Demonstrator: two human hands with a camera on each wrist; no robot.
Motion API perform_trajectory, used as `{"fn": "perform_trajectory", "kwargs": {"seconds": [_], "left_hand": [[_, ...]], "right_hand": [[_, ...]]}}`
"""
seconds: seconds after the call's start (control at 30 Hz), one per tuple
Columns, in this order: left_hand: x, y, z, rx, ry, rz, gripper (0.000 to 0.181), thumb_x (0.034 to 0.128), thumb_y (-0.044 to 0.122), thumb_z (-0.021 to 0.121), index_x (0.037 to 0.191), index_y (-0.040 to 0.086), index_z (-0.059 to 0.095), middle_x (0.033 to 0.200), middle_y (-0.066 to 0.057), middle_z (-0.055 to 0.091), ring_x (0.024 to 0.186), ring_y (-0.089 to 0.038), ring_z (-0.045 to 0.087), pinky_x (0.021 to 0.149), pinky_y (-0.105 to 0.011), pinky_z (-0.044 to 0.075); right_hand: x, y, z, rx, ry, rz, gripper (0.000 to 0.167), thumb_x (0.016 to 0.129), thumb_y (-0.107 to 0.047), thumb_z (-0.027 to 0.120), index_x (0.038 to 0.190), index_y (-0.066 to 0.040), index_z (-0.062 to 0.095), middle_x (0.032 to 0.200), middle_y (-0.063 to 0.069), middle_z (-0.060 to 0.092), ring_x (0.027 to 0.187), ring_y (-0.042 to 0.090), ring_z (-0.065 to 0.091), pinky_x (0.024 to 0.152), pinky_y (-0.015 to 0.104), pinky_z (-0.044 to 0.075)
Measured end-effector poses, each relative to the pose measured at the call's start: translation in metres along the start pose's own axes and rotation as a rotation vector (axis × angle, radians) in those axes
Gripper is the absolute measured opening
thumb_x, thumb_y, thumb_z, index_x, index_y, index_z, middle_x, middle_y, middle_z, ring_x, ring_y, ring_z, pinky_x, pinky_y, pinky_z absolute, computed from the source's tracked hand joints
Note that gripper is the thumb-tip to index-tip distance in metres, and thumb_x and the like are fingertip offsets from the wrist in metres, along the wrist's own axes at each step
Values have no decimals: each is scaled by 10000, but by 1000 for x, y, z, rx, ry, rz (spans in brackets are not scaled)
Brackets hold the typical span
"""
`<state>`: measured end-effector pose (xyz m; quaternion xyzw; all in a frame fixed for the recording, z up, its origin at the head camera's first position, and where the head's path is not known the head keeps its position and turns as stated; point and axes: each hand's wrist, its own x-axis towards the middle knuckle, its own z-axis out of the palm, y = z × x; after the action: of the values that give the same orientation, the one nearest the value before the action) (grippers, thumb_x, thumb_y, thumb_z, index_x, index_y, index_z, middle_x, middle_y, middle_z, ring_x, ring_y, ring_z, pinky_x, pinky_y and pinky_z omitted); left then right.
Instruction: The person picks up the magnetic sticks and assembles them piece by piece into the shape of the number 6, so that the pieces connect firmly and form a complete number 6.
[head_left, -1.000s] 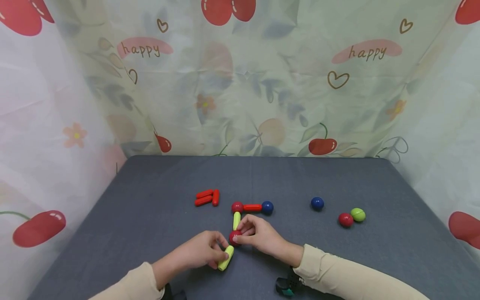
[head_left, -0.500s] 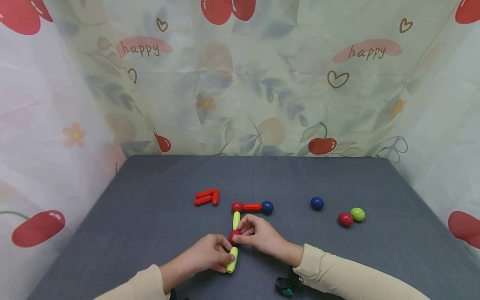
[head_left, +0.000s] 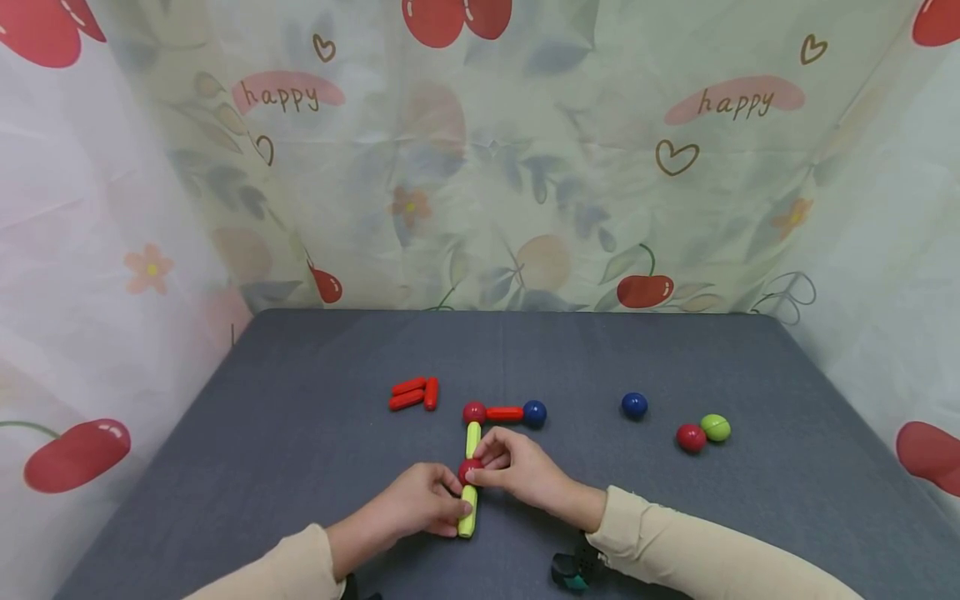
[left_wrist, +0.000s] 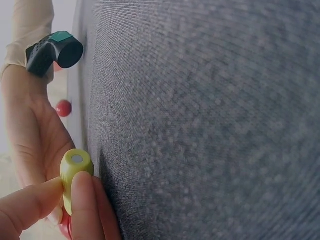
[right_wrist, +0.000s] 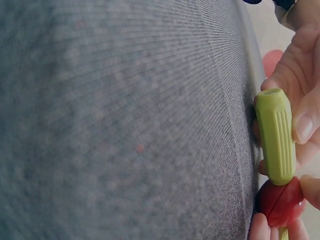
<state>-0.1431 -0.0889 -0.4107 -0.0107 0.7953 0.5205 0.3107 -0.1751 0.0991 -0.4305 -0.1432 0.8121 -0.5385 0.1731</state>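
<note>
My left hand (head_left: 420, 505) pinches a yellow-green stick (head_left: 468, 513) between thumb and fingers. In the right wrist view the upper end of that stick (right_wrist: 276, 135) touches a red ball (right_wrist: 282, 202). My right hand (head_left: 528, 477) grips this red ball (head_left: 468, 472) from the right, covering part of it. Beyond it a second yellow-green stick (head_left: 473, 439) runs up to another red ball (head_left: 475, 413), from which a red stick (head_left: 505, 414) leads right to a blue ball (head_left: 535, 414). The left wrist view shows a grey disc on the held stick's (left_wrist: 75, 167) free end.
Three loose red sticks (head_left: 407, 400) lie together behind and left of the joined pieces. Toward the right of the dark table (head_left: 315, 358) are a blue ball (head_left: 634, 406), a red ball (head_left: 691, 438) and a green ball (head_left: 716, 427), the last two side by side.
My left hand has moved slightly right with its yellow-green stick, which has straightened from a slant and now meets the red ball. My right hand has stayed on the ball.
</note>
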Motion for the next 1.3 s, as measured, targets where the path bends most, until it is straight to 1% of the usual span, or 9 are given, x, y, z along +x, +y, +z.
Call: {"fn": "perform_trajectory", "kwargs": {"seconds": [0.17, 0.4, 0.63, 0.73, 0.9, 1.03, 1.1, 1.3], "left_hand": [[1, -1, -1, 0, 0, -5, 249, 833, 93, 752, 985, 3, 578, 759, -71, 653, 595, -93, 627, 628, -287, 578], [1, -2, -2, -23, -18, 12, 240, 837, 85, 743, 984, 0, 574, 749, -58, 657, 591, -87, 624, 623, -282, 577], [0, -1, -2, -20, -23, -6, 242, 840, 95, 744, 988, 6, 575, 758, -57, 662, 601, -87, 624, 629, -278, 576], [0, 0, -2, -18, -22, -5, 241, 839, 95, 745, 985, 6, 574, 754, -56, 659, 598, -88, 622, 628, -278, 576], [0, 0, -2, -21, -20, 3, 238, 836, 90, 745, 978, 3, 575, 740, -55, 655, 592, -85, 623, 622, -278, 576], [0, 0, -1, -26, -16, 6, 239, 832, 91, 749, 974, 2, 577, 737, -55, 657, 588, -83, 625, 622, -278, 576], [0, 0, -2, -27, -17, 7, 240, 832, 94, 750, 974, 3, 579, 739, -55, 659, 588, -83, 627, 623, -279, 576], [2, -2, -2, -29, -17, 8, 244, 831, 102, 753, 976, 9, 580, 735, -52, 659, 581, -80, 625, 617, -277, 575]], "right_hand": [[0, -1, 0, 10, -5, 6, 283, 833, -205, 772, 998, -52, 599, 891, 29, 633, 762, 132, 598, 669, 263, 492], [0, -2, 1, 8, -5, 11, 280, 833, -200, 771, 996, -52, 598, 889, 27, 630, 756, 133, 592, 653, 265, 486], [-1, -4, 1, 8, -2, 23, 282, 830, -200, 773, 993, -54, 596, 886, 25, 631, 755, 131, 593, 650, 268, 486], [-1, -4, 1, 11, -4, 27, 285, 829, -201, 775, 994, -53, 596, 886, 25, 631, 757, 132, 593, 652, 268, 486], [-1, -6, -1, 14, -29, 23, 288, 835, -196, 769, 998, -44, 587, 885, 28, 628, 751, 133, 594, 654, 260, 486], [-2, -11, -8, 25, -70, 25, 295, 852, -187, 751, 1020, -26, 570, 902, 41, 622, 762, 139, 598, 673, 261, 490], [-3, -15, -13, 11, -77, 28, 304, 860, -195, 743, 1038, -21, 567, 924, 47, 623, 782, 140, 606, 689, 263, 497], [-6, -25, -33, -97, -36, -17, 331, 879, -217, 722, 1099, -19, 574, 1020, 79, 632, 852, 157, 623, 737, 276, 514]]}}
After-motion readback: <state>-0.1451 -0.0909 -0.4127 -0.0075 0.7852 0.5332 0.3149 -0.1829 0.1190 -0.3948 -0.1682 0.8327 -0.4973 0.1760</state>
